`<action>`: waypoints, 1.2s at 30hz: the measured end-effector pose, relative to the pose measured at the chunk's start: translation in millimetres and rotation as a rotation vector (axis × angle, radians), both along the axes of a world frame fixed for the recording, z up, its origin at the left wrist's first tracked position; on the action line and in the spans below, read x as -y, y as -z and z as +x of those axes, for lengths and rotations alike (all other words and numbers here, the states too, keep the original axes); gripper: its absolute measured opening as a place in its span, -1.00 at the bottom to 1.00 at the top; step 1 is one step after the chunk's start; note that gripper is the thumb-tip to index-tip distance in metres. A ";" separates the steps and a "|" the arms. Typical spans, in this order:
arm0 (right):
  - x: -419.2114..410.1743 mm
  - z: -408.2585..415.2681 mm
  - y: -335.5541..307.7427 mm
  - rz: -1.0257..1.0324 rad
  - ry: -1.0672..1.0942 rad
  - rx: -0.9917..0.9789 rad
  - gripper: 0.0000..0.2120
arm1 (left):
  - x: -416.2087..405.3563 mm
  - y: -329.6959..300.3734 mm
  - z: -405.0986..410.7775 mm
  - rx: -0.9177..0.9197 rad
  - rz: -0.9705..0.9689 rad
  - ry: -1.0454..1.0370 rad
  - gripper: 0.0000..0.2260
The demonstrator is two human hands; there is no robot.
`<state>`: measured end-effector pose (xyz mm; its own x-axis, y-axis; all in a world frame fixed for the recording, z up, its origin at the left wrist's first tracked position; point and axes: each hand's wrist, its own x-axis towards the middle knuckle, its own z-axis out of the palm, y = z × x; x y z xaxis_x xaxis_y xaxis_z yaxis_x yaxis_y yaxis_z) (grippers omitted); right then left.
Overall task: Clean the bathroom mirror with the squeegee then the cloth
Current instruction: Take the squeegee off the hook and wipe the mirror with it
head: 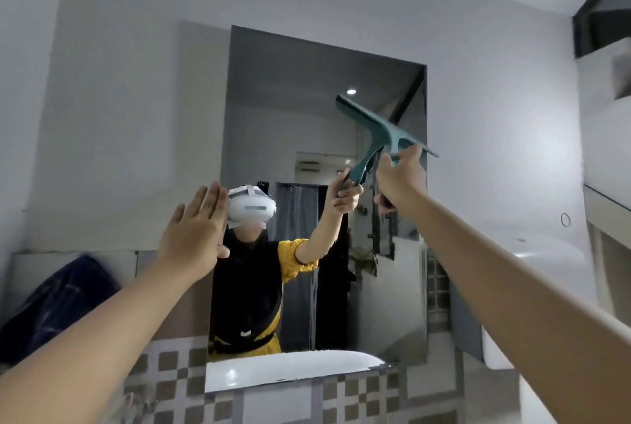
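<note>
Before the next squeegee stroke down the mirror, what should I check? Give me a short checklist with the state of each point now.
1. Squeegee gripped by right hand: ok.
2. Blade flat on the mirror: cannot tell; it is tilted, its right end past the mirror's edge.
3. Blade near the top edge: not ok, it sits well below.
4. Left hand clear of the stroke path: ok, open at the mirror's left edge.
5. Cloth ready: cannot tell; a dark fabric lies at left.
</note>
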<state>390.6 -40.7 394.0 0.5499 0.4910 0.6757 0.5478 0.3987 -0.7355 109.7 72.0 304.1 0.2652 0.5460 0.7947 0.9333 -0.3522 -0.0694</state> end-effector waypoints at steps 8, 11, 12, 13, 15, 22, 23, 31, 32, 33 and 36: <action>-15.2 -79.1 2.5 0.074 -0.075 -0.292 -0.79 | -1.2 1.3 -4.0 -0.006 0.014 0.038 -0.06; -19.5 -102.2 11.6 0.098 -0.051 -0.270 -0.81 | -1.9 1.0 -5.7 -0.015 0.017 0.048 -0.05; -20.6 -110.1 15.4 0.113 -0.057 -0.262 -0.81 | -2.1 1.1 -6.3 -0.013 0.017 0.055 -0.05; -20.2 -119.0 19.2 0.127 -0.073 -0.256 -0.81 | -2.3 1.4 -6.8 -0.012 0.019 0.065 -0.05; -20.0 -136.9 25.8 0.142 -0.109 -0.242 -0.83 | -2.0 1.8 -8.3 -0.016 0.025 0.085 -0.06; -22.4 -180.5 31.6 0.169 -0.185 -0.273 -0.83 | -2.8 5.2 -14.6 -0.030 0.064 0.130 -0.09; -22.9 -186.1 32.6 0.175 -0.195 -0.263 -0.83 | -3.0 7.5 -16.3 -0.031 0.073 0.143 -0.12; -32.4 -219.7 46.4 0.177 -0.223 -0.147 -0.82 | -3.0 30.5 -25.4 -0.034 0.054 0.172 -0.14; -32.6 -219.1 50.0 0.175 -0.204 -0.117 -0.82 | -3.3 32.1 -25.5 -0.034 0.054 0.167 -0.13; -32.9 -216.9 54.2 0.173 -0.185 -0.083 -0.83 | -3.7 33.3 -25.1 -0.030 0.055 0.166 -0.13; -31.2 -200.1 68.8 0.167 -0.109 0.041 -0.82 | -4.0 34.8 -24.3 -0.014 0.062 0.172 -0.12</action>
